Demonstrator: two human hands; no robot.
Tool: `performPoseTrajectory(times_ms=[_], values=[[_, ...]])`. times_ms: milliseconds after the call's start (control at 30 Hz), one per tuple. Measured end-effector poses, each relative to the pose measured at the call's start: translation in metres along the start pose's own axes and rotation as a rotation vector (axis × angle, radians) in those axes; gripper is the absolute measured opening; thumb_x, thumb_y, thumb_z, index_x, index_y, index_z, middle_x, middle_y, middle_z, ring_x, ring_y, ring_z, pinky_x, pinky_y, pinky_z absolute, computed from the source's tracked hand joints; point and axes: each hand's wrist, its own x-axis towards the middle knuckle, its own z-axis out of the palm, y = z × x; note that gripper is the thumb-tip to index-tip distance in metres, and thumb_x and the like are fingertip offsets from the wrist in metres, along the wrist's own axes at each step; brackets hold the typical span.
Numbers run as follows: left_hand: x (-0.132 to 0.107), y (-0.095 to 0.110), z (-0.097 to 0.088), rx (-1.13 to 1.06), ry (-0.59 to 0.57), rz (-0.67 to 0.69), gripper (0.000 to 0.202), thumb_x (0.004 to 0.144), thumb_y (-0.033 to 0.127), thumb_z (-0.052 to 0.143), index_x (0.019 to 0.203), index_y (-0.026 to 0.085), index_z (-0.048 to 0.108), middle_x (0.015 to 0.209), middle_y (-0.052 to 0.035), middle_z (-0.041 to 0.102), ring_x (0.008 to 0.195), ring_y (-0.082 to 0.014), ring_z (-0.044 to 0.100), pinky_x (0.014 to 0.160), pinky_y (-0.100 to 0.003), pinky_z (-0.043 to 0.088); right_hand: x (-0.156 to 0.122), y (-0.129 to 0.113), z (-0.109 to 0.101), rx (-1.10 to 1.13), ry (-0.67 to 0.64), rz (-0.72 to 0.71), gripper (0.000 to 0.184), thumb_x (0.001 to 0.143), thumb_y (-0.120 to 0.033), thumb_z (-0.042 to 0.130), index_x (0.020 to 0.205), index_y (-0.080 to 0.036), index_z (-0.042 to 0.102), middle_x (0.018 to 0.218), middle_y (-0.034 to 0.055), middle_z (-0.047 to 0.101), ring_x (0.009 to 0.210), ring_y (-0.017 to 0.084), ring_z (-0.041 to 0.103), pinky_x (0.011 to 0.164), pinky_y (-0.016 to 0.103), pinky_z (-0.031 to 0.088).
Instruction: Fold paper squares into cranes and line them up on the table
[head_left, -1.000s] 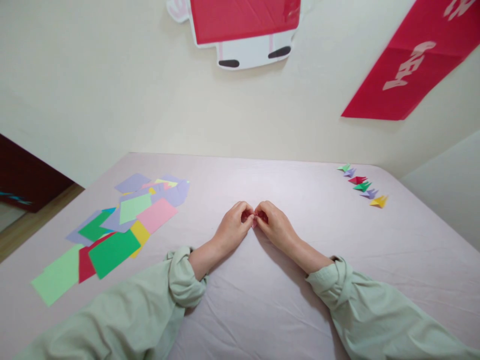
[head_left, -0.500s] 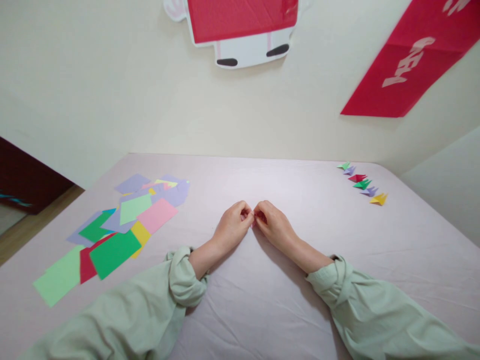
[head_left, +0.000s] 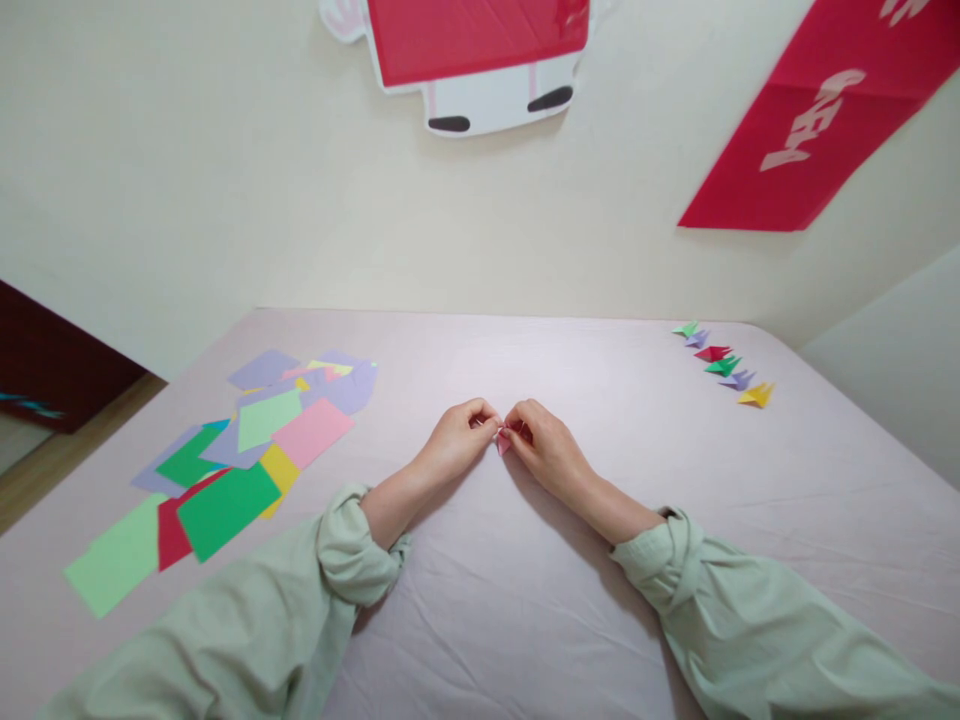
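A small folded piece of pink paper point(head_left: 503, 443) is pinched between my two hands above the middle of the table. My left hand point(head_left: 461, 437) grips its left side between thumb and index finger. From the right, my right hand point(head_left: 546, 440) holds it with closed fingers. Only a pink tip shows below the fingertips; the rest is hidden by the fingers.
Loose coloured paper sheets point(head_left: 229, 508) lie overlapping on the left of the pale cloth-covered table point(head_left: 480, 640). A slanting row of several small folded paper figures point(head_left: 723, 367) stands at the back right. Behind the table rises a wall point(head_left: 480, 230) with red decorations.
My left hand has shifted slightly left, and its fingers are straighter. More of the pink paper shows below the fingertips. My right hand has barely moved.
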Motion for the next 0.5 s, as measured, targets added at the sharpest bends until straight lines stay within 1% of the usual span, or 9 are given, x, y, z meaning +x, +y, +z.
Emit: performPoseTrajectory(times_ms=[100, 300, 500], values=[[-0.0005, 0.0005, -0.0005, 0.001, -0.003, 0.001, 0.012, 0.076, 0.02, 0.053, 0.072, 0.017, 0.064, 0.072, -0.0007, 0.065, 0.073, -0.0152, 0.059, 0.071, -0.027, 0.044, 0.0003, 0.0012, 0.0003, 0.01, 0.004, 0.016, 0.013, 0.089, -0.015, 0.052, 0.078, -0.021, 0.055, 0.08, 0.0002, 0.056, 0.073, 0.015, 0.053, 0.068, 0.027, 0.039], [-0.0023, -0.0044, -0.0006, 0.033, -0.024, 0.043, 0.011, 0.077, 0.02, 0.054, 0.076, 0.017, 0.065, 0.074, -0.0006, 0.066, 0.072, -0.0144, 0.058, 0.067, -0.025, 0.044, 0.0015, 0.003, 0.0005, 0.07, 0.023, 0.034, 0.011, 0.09, -0.015, 0.052, 0.082, -0.021, 0.057, 0.08, 0.0005, 0.059, 0.073, 0.015, 0.055, 0.068, 0.027, 0.04], [-0.0026, -0.0084, 0.0005, 0.067, -0.031, 0.069, 0.013, 0.08, 0.021, 0.053, 0.079, 0.017, 0.065, 0.076, -0.0002, 0.065, 0.072, -0.0139, 0.057, 0.067, -0.024, 0.043, 0.0014, 0.0013, -0.0007, 0.094, 0.021, 0.049, 0.01, 0.089, -0.016, 0.052, 0.081, -0.021, 0.057, 0.079, 0.0006, 0.06, 0.072, 0.016, 0.054, 0.067, 0.027, 0.039]])
